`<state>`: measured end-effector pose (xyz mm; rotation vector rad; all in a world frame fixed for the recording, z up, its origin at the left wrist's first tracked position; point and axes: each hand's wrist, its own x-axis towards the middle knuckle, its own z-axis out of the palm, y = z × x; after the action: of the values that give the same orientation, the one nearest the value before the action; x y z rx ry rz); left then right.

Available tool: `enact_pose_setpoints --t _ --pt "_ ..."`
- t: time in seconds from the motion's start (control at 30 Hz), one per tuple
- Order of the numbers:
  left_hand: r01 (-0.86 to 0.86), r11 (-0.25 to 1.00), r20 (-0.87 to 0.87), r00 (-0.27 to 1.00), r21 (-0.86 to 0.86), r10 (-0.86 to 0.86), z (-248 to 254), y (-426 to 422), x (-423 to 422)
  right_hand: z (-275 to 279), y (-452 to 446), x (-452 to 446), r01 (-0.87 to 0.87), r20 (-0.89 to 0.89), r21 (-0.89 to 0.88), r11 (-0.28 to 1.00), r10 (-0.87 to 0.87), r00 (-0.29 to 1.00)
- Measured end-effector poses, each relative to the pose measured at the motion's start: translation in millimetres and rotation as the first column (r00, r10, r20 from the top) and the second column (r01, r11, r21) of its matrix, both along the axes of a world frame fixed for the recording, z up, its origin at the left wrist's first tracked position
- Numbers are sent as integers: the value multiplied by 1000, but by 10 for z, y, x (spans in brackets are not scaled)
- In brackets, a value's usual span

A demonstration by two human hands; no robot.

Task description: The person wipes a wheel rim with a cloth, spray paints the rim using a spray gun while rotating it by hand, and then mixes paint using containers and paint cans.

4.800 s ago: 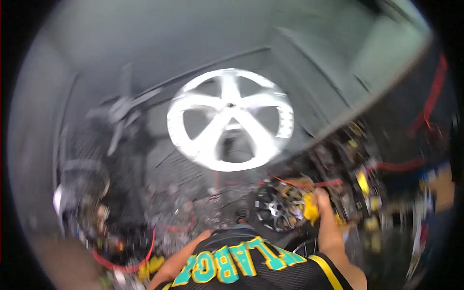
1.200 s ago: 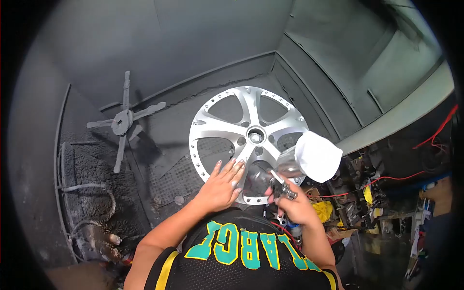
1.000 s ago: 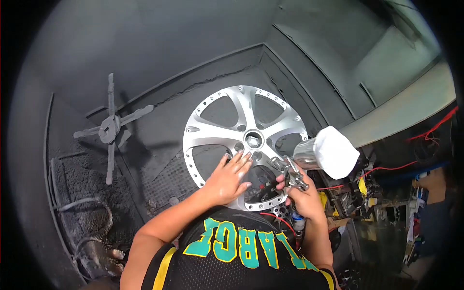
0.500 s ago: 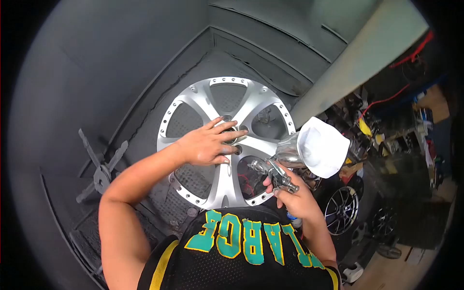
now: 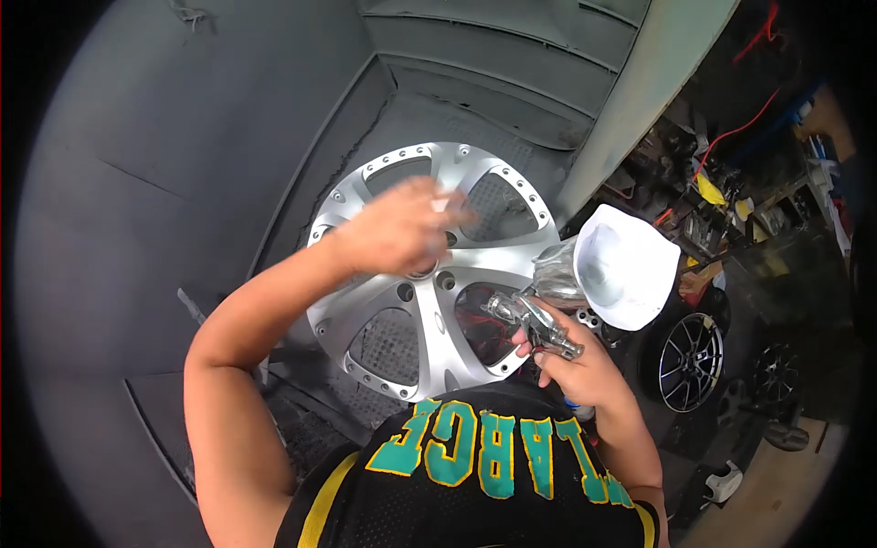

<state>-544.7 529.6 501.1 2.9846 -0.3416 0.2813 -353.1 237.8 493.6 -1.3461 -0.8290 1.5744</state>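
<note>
A silver multi-spoke wheel rim (image 5: 425, 333) with small holes around its edge lies face up in front of me. Over its hub is my left hand (image 5: 393, 228); motion smears its fingers, and whether they touch the metal is unclear. Beyond the rim's lower right side, my right hand (image 5: 577, 367) grips a metal spray gun (image 5: 539, 329), nozzle pointing left towards the spokes. On the gun sits a shiny cup (image 5: 557, 274), topped by a white paper cone (image 5: 626, 265) that opens outward.
Dark grey walls (image 5: 210, 119) close in on the left and back. A pale panel (image 5: 658, 91) slants along the right of the rim. Cluttered shelves (image 5: 731, 219) stand farther right, with a dark-spoked wheel (image 5: 692, 363) below them.
My left hand has come up off the hub, its spread fingers now blurred. The wheel rim has turned somewhat counter-clockwise. My right hand and the spray gun sit slightly farther right in view.
</note>
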Motion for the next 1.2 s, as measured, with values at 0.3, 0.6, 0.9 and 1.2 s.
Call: enact_pose_setpoints --t 0.3,0.6,0.9,1.2 --pt "-90 996 -206 975 -7 87 -230 -331 -204 -72 -30 67 -45 -9 38 998 45 999" --pt "-353 920 -390 833 169 392 -456 -789 -65 -113 -71 164 -67 -1 36 997 67 998" --pt "-530 678 39 773 -509 634 -558 -909 -486 11 82 69 -150 72 60 987 146 987" --pt "-722 462 86 493 -515 866 -840 -898 -1120 -4 1184 -66 -171 330 -5 985 163 930"
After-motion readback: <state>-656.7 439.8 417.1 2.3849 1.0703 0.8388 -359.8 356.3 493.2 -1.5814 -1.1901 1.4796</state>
